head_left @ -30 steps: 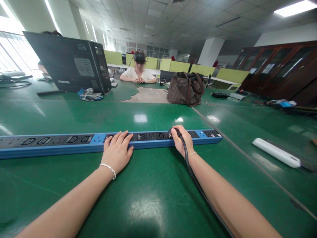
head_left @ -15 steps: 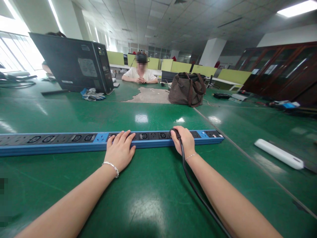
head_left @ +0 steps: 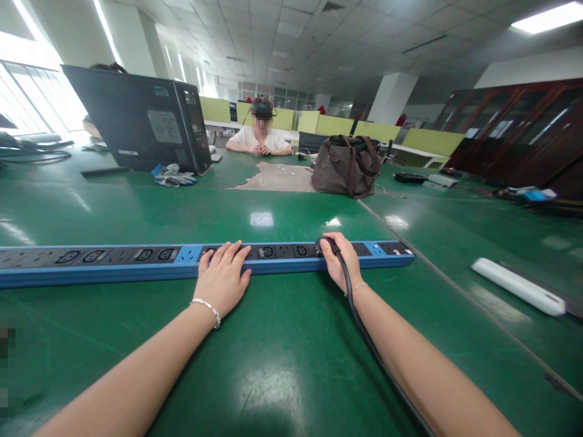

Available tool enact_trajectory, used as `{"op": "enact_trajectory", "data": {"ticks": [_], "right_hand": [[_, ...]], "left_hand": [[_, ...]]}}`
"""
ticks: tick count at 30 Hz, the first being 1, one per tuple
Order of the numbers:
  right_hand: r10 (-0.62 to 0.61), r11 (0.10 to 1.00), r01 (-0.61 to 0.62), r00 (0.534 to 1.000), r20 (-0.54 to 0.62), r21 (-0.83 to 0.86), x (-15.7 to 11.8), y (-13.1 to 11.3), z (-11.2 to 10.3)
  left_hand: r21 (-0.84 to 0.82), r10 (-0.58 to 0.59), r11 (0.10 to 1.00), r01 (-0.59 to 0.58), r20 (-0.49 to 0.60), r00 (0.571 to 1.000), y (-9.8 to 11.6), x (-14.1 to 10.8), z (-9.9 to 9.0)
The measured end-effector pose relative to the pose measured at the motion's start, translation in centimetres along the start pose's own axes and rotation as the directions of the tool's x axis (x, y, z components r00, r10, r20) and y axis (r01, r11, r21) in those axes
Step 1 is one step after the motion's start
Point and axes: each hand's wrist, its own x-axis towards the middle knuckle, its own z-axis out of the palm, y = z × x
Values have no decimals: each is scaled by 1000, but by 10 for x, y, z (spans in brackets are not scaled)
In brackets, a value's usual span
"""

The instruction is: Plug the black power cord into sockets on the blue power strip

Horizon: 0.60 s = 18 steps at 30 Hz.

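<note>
A long blue power strip (head_left: 182, 267) with black sockets lies across the green table. My left hand (head_left: 221, 273) rests on top of it with fingers spread, covering a few sockets, the thumb by its near side. Toward the strip's right end, my right hand (head_left: 341, 261) is closed around a black power plug (head_left: 324, 246). That plug is at the strip's socket face; how deep it sits is hidden by the fingers. From it a thick black cord (head_left: 364, 331) runs down beside my right forearm toward the bottom edge.
A white bar-shaped device (head_left: 519, 286) lies at the right. Farther back are a black computer case (head_left: 136, 121), work gloves (head_left: 173, 176) and a brown bag (head_left: 344, 164). A person (head_left: 259, 136) sits across the table, hands together.
My right hand has shifted slightly right and turned, with the plug now more tilted and its cord swung right. The left hand stays in place on the strip.
</note>
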Motion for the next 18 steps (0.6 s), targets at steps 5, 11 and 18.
{"op": "enact_trajectory", "data": {"ticks": [5, 11, 18], "right_hand": [[-21, 996, 21, 1000, 3, -86, -1, -4, -1], [-223, 916, 243, 970, 98, -319, -1, -9, 0], [-192, 930, 198, 980, 51, -311, -2, -7, 6]], "left_hand": [[-3, -4, 1000, 4, -4, 1000, 0, 0, 1], [9, 2, 1000, -2, -3, 1000, -1, 0, 1], [0, -6, 1000, 6, -2, 1000, -1, 0, 0]]}}
